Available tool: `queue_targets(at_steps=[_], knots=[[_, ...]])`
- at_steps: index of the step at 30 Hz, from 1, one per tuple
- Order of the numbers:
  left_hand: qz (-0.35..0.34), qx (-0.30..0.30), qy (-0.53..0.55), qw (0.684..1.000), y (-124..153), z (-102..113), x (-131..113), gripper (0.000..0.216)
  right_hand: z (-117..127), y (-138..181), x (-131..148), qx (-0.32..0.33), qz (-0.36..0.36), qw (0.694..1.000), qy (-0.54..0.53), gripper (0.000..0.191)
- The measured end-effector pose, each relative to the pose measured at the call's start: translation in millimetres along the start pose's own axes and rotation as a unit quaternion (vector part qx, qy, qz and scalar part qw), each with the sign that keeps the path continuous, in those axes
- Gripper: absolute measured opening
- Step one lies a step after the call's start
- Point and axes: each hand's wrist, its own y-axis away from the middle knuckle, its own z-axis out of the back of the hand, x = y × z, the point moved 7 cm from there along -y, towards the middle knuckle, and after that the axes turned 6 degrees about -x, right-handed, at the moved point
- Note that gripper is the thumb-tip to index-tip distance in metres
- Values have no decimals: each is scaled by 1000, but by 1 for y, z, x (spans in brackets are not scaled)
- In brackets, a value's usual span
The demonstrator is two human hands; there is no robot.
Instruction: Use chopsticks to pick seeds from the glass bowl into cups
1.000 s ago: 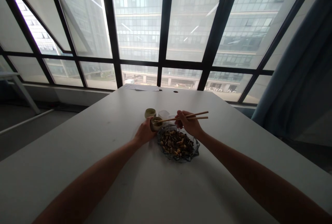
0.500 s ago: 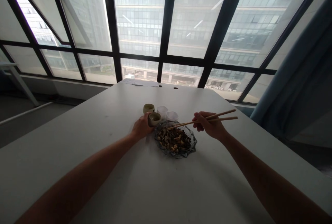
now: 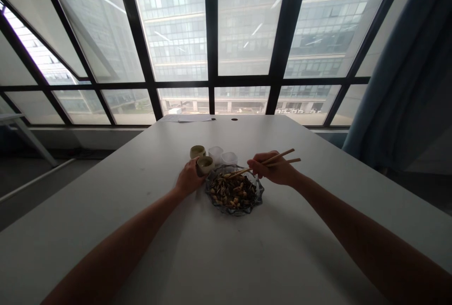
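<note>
A glass dish (image 3: 256, 196) full of mixed seeds and nuts (image 3: 231, 192) sits mid-table. My right hand (image 3: 273, 171) is closed on a pair of wooden chopsticks (image 3: 268, 163), whose tips dip into the dish's far side. My left hand (image 3: 187, 180) is wrapped around a small ceramic cup (image 3: 205, 164) just left of the dish. What the chopstick tips pinch, if anything, is too small to tell.
A second ceramic cup (image 3: 197, 151) and two small clear plastic cups (image 3: 216, 153) (image 3: 229, 158) stand behind the dish. Papers (image 3: 189, 118) lie at the far edge of the white table (image 3: 141, 211). Large windows are ahead, a blue curtain (image 3: 409, 74) at right.
My right hand moved the chopsticks from over the held cup out to the right, then back in with the tips in the dish. My left hand stayed on the cup.
</note>
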Motion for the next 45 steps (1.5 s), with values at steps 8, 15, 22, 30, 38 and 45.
queue_targets(at_steps=[8, 15, 22, 30, 38, 45], knots=[[1, 14, -2, 1000, 0, -2, 1, 74, 25, -11, -52, -110, -141, 966, -184, 59], [-8, -1, -40, 999, 1, -4, 4, 68, 23, -6, -75, -76, -175, 972, -139, 63], [11, -2, -83, 996, 2, -3, 4, 68, 27, -10, -55, -122, -137, 977, -108, 67], [-29, -10, -36, 999, -1, -7, 8, 69, 7, -10, -42, -80, -114, 989, -52, 68], [-21, -5, -12, 1000, -1, -9, 11, 73, 14, -12, -37, -82, -88, 990, -69, 64], [-18, 13, -10, 1000, -1, -10, 10, 73, 13, -13, -60, -64, -141, 981, -120, 65]])
